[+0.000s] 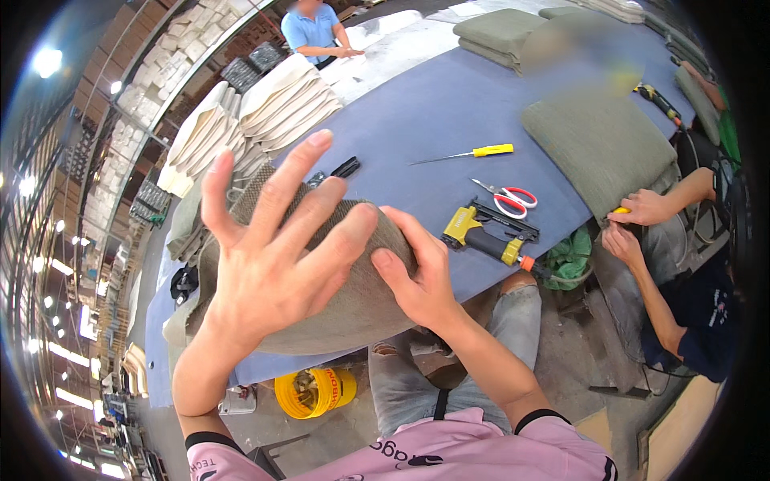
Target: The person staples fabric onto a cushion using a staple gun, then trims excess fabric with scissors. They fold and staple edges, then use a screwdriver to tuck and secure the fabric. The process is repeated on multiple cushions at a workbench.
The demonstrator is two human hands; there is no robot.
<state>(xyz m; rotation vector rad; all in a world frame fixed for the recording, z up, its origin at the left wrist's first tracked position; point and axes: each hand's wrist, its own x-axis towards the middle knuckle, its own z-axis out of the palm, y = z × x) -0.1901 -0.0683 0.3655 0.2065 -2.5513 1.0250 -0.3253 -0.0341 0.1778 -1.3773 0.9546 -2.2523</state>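
Observation:
A grey-green fabric-covered cushion point(337, 321) is tilted at the table's near edge, partly hidden behind my hands. My left hand point(273, 248) is raised in front of it with fingers spread, holding nothing. On the cushion's right edge, my right hand point(425, 280) is closed, thumb on the near face and fingers over the rim. To the right of that hand lies a yellow-and-black staple gun point(484, 234) with an orange-tipped end. Beyond it are red-and-white-handled scissors point(513, 202) and a yellow-handled screwdriver point(492, 151).
A blue-grey table point(385, 136) carries stacked cream fabric pieces point(289, 104) at the back left. On the right, a co-worker's hands point(638, 210) work at another green cushion point(601, 148). A yellow bucket point(345, 389) stands below the table; another person point(314, 32) is across it.

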